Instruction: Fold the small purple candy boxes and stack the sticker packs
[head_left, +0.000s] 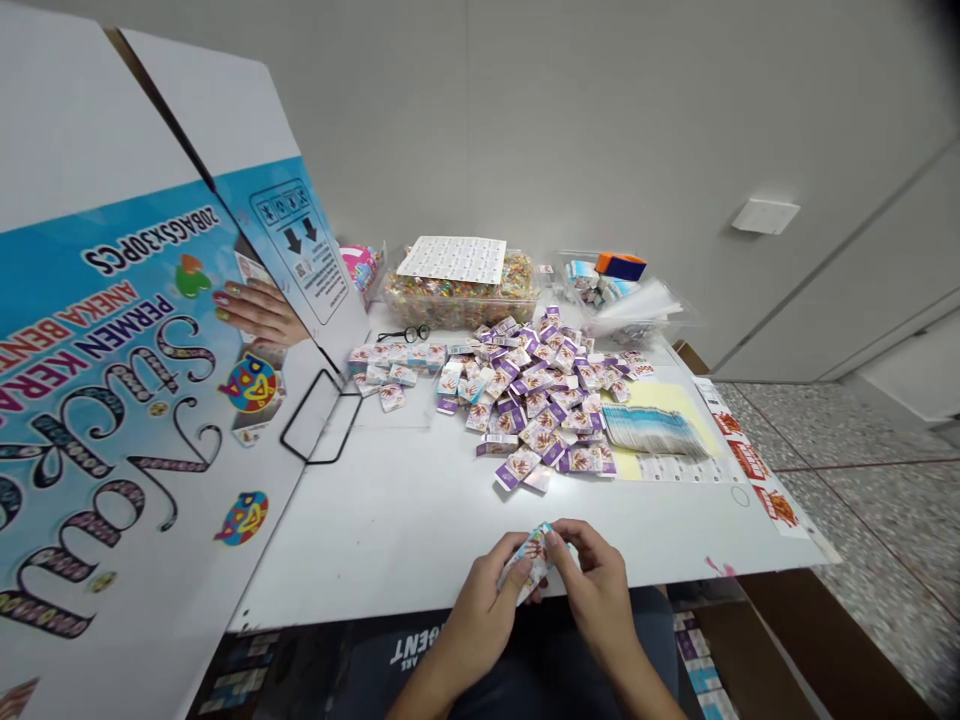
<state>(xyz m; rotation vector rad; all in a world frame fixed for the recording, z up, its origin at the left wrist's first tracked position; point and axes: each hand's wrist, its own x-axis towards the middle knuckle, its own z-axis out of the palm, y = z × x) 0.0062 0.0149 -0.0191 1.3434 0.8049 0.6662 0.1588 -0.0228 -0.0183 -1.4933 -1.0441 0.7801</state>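
Note:
A small light-blue and white printed box [535,556] is held between both hands at the table's front edge. My left hand [484,600] grips its lower left side, thumb on the printed face. My right hand [596,580] pinches its upper right end with thumb and fingers. Whether the box's end flap is open or folded in is hidden by the fingers. Just beyond the hands lies a heap of small purple and white boxes [534,385]. A stack of flat blue-edged cartons [656,430] fans out to the right on a yellow sheet [675,390].
A large printed carton [150,380] rises on the left, beside a black wire frame [330,458]. Behind the heap stand a clear tub of colourful packets [457,300] and a bin [600,290] with an orange-and-blue item. Glasses [405,333] lie near a row of small boxes [397,357].

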